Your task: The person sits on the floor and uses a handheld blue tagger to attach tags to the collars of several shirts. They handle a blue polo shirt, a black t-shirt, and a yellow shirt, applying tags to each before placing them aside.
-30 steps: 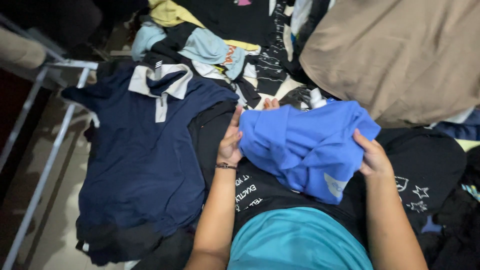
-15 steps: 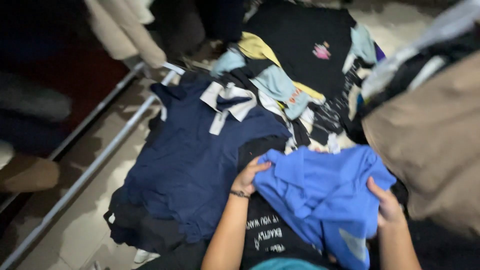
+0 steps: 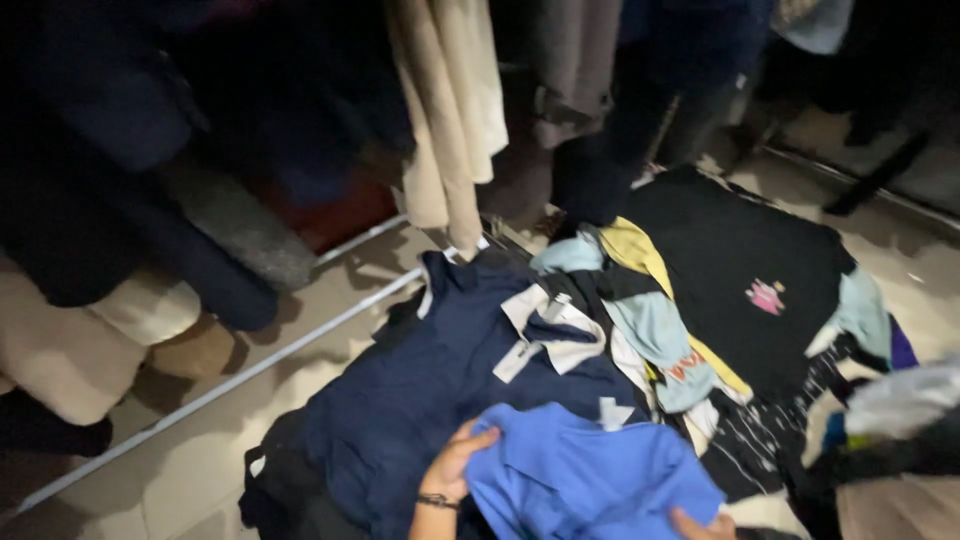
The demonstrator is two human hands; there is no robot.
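Left hand: the left hand (image 3: pixel 455 465) is seen at the lower edge of the view, a dark band on its wrist; its fingers are curled and closed on the left edge of the bright blue shirt (image 3: pixel 585 480).
Right hand: only a sliver of the right hand (image 3: pixel 700 523) is shown at the bottom edge, pressed against the lower right part of the same shirt; whether it is clenched or loose cannot be told.
Bright blue shirt: it is held low in the view, between the two hands, and is laid over the navy polo shirt (image 3: pixel 420 400).
Navy polo shirt: it is spread flat on the clothes pile, with a pale collar (image 3: pixel 545 335) near its top.
Pile: a black T-shirt (image 3: pixel 730 260) with a small pink print is spread to the right, with light blue and yellow garments bunched between it and the polo.
Floor: pale tiles (image 3: pixel 190 470) are crossed by a white rail (image 3: pixel 230 385).
Background: beige hanging garments (image 3: pixel 450 110) are seen above the pile.
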